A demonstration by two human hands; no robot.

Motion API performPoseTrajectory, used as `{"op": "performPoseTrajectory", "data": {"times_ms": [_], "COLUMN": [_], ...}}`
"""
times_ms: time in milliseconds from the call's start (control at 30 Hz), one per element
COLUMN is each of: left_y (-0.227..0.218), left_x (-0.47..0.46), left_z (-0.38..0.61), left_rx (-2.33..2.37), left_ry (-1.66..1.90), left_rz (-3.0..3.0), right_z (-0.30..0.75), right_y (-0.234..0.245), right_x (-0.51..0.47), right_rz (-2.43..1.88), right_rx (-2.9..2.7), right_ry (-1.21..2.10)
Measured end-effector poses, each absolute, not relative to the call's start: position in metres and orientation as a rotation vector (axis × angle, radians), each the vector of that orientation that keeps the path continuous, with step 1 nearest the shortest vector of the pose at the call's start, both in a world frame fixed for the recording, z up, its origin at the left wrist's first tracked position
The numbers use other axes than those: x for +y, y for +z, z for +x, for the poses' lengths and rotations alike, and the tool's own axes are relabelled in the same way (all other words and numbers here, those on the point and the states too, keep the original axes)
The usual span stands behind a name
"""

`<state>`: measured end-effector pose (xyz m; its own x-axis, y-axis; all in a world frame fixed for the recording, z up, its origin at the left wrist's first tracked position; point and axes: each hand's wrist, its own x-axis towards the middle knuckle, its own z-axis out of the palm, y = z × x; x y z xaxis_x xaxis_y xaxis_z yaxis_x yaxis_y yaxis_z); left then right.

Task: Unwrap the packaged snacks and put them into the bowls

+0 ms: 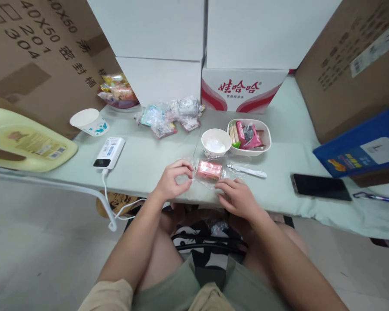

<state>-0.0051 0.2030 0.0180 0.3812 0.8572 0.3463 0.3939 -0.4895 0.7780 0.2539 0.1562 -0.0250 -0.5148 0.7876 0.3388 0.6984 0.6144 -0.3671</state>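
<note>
A clear plastic bag with a pink packet inside [209, 170] lies near the front edge of the pale green table [149, 160]. My left hand [173, 178] pinches the bag's left edge, fingers curled together. My right hand [237, 196] rests on the bag's lower right edge with its fingers bent down on the plastic. A white plastic utensil in a wrapper [248, 171] lies just right of the bag. Behind it stand a small white bowl [216, 141] and an oval dish [266, 137] holding pink packets and sticks.
A pile of filled clear bags [170, 114] sits further back. A power bank [110, 152] with cable and a paper cup [89, 122] lie left, a black phone [320, 186] and pen [374, 197] right. Cardboard boxes [343, 65] and white boxes [244, 88] line the back. A yellow jug [22, 140] lies far left.
</note>
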Motion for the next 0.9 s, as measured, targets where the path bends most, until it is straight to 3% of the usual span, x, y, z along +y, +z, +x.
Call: {"op": "performPoseTrajectory", "data": {"times_ms": [67, 167, 333, 467, 667, 900], "left_y": [0.014, -0.001, -0.025, -0.025, -0.002, -0.003], "left_x": [0.205, 0.216, 0.232, 0.226, 0.211, 0.224], "left_z": [-0.007, -0.015, -0.028, -0.009, 0.03, 0.035], "left_rx": [1.176, 1.487, 1.742, 1.439, 0.874, 0.86], "left_ry": [1.086, 1.156, 0.877, 0.716, 0.848, 0.867], "left_rz": [1.776, 1.495, 1.792, 1.763, 1.077, 0.841], "right_z": [0.252, 0.249, 0.235, 0.222, 0.225, 0.245], "right_y": [-0.027, -0.03, -0.025, -0.022, -0.026, -0.028], "right_x": [0.152, 0.155, 0.172, 0.178, 0.18, 0.185], "right_rz": [-1.271, -1.482, -1.465, -1.486, -1.539, -1.356], "right_rx": [-2.311, -2.072, -2.07, -2.28, -2.097, -1.634], "right_ry": [0.3, 0.119, -0.084, 0.127, 0.415, 1.029]}}
